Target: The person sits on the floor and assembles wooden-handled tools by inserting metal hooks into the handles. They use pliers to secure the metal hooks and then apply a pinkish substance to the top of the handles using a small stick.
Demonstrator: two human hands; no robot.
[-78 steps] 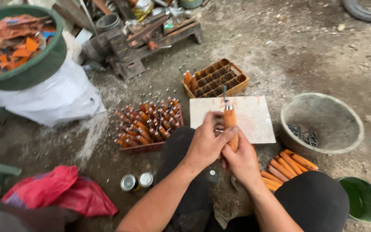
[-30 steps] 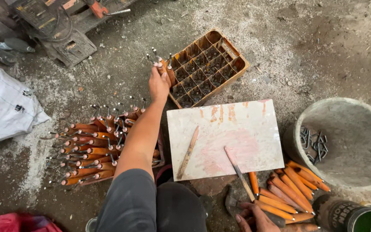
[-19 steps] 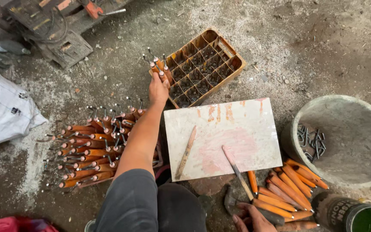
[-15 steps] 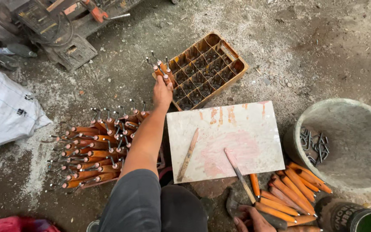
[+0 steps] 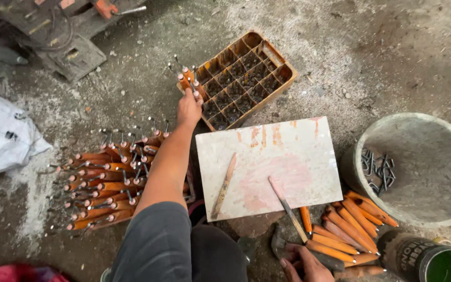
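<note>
Three handles [image 5: 188, 81] now at crate [image 5: 246, 78]

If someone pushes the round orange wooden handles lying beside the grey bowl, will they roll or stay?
The orange handles look round and tapered, so each would probably roll in a curve. Lying packed together, they would likely block each other. Being wood, they seem stiff and light.

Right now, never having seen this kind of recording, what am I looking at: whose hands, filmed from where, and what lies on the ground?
A camera worn on the person's head looks down at their own bare hands. The left hand reaches to a compartmented wooden crate, at the orange-handled tools standing in its corner. The right hand rests at the hammer beside loose wooden handles. Between them lies a pale slab with a stick. A second crate of finished tools sits left, a grey bowl right.
</note>
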